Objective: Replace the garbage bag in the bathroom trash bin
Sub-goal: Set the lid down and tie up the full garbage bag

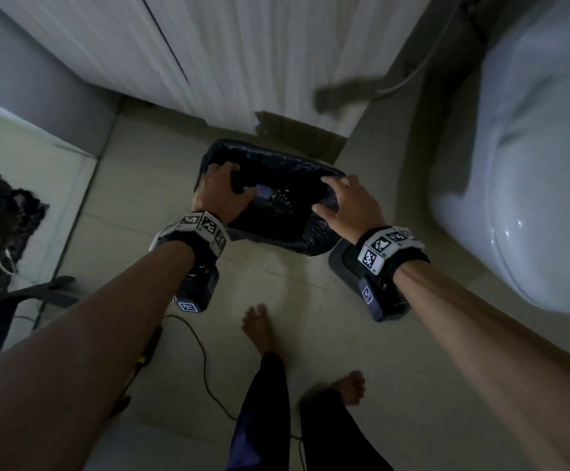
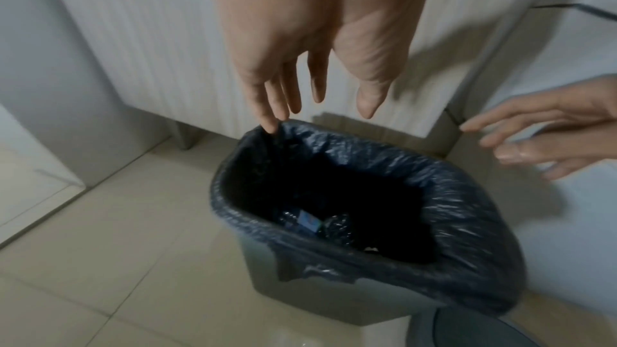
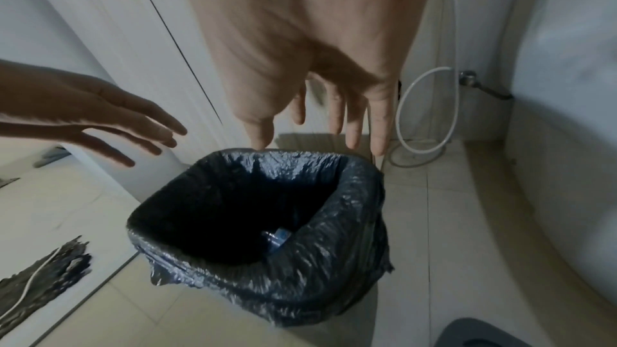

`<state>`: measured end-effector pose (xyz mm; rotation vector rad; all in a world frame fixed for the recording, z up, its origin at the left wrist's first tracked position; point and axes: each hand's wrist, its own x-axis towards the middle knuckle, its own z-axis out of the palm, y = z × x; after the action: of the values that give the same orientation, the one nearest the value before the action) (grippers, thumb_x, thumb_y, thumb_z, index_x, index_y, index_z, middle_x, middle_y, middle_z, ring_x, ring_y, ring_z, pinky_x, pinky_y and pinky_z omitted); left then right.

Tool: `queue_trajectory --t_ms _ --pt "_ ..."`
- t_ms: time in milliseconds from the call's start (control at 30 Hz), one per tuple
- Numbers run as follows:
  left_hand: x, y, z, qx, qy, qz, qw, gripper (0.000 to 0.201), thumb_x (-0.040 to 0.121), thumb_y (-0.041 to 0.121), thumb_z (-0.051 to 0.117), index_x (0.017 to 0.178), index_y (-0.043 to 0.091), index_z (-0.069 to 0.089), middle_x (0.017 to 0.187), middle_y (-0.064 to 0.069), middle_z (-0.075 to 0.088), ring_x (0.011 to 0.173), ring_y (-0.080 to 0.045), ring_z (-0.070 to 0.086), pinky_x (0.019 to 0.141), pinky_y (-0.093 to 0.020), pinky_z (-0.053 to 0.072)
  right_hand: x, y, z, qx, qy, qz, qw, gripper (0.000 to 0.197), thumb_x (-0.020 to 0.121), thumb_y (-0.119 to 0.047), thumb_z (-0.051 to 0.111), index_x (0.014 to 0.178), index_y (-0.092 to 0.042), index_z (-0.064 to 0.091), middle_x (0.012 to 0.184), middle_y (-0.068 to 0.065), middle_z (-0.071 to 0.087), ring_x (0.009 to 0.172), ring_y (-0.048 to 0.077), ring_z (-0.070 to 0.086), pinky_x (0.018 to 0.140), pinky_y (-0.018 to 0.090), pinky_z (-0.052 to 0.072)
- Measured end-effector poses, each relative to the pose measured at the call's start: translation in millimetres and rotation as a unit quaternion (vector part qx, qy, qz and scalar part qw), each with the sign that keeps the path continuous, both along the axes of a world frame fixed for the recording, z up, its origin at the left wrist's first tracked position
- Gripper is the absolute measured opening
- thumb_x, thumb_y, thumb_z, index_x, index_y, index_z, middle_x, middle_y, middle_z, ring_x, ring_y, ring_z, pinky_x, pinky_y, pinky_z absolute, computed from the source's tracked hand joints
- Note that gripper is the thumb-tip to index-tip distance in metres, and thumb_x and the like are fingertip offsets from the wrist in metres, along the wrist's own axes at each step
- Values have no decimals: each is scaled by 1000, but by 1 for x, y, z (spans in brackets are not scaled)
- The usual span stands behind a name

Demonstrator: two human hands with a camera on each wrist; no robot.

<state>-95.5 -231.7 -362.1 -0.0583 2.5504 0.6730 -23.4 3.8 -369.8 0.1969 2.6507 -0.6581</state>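
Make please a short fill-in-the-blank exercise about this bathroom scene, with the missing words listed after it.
1. The garbage bag that lines the trash bin is ____ in colour.
2. Both the left hand and the right hand reach toward the bin with ____ fingers.
3. The bin stands on the tiled ____.
4. The big white fixture on the person's right is a ____.

Missing words: black; open; floor; toilet
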Motion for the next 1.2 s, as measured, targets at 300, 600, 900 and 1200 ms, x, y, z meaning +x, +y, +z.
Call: queue_trajectory --t_ms 300,600,900,1200 --pt "-10 -74 -55 -6 -5 48 999 60 91 27 60 144 8 39 143 -20 39 132 -38 40 107 -43 35 5 -16 -49 6 -47 -127 991 66 92 -41 59 149 -35 27 153 14 18 134 38 36 102 48 44" --pt "-14 -82 -92 17 -17 112 993 51 90 14 54 140 22 49 118 -16 68 107 -34 64 88 -38 51 4 -7 -81 72 -75 -163 981 54 97 -19 47 148 -30 36 132 20 50 113 41 55 94 44 46" --pt "-10 -88 -86 -63 -5 142 988 31 85 33 65 114 23 71 105 -11 74 99 -32 68 84 -38 54 -5 16 -69 89 17 -213 973 27 90 -10 53 102 -19 74 108 10 72 99 32 66 85 34 51" --pt "-14 -82 -62 -37 30 136 990 20 84 31 63 96 18 73 93 -11 74 90 -32 69 72 -32 49 -5 2 -50 27 78 -250 965 20 88 -11 57 90 -21 74 94 3 75 86 24 68 76 35 55"
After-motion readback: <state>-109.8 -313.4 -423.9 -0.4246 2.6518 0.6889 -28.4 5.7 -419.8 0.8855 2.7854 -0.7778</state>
